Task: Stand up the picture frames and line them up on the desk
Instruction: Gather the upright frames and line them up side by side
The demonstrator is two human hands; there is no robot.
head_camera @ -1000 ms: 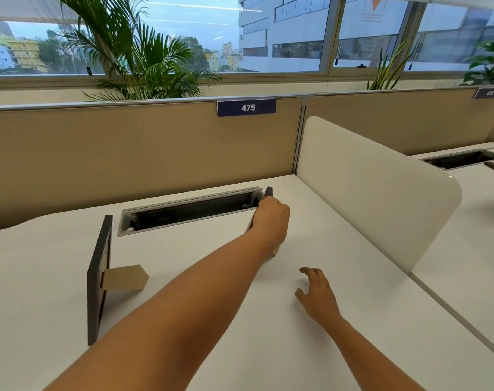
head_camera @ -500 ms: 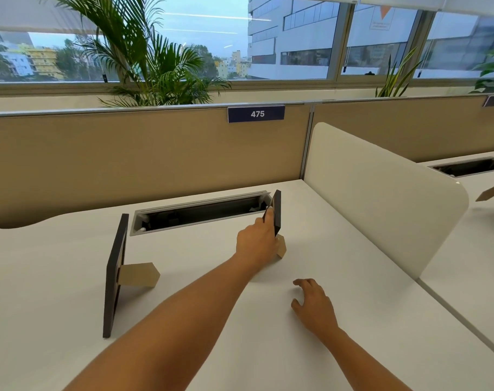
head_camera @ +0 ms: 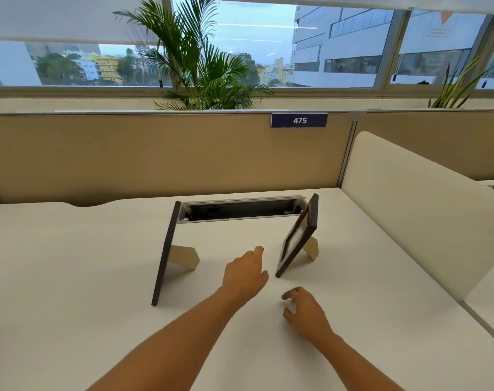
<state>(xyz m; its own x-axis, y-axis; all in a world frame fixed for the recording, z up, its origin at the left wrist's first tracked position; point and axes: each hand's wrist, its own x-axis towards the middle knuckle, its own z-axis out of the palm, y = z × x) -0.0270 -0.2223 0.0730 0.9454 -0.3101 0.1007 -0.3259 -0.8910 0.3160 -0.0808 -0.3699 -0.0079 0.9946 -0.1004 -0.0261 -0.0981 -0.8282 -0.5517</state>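
Two dark picture frames stand upright on the white desk (head_camera: 70,277), each propped on a tan cardboard easel. The left frame (head_camera: 165,253) shows me only its thin edge. The right frame (head_camera: 298,235) is turned so its glass front partly faces me. My left hand (head_camera: 245,273) hovers between them, just left of the right frame's near corner, fingers loose and holding nothing. Resting on the desk nearer to me, my right hand (head_camera: 305,313) has curled fingers and is also empty.
A metal-rimmed cable slot (head_camera: 240,211) lies open in the desk behind the frames. A tan partition (head_camera: 127,156) with a "475" label (head_camera: 299,120) closes the back. A cream side divider (head_camera: 415,207) bounds the right. Plants stand at the window.
My left hand has let go of the right frame and drawn back toward me. That frame now stands alone, turned to show its front. My view has shifted left.
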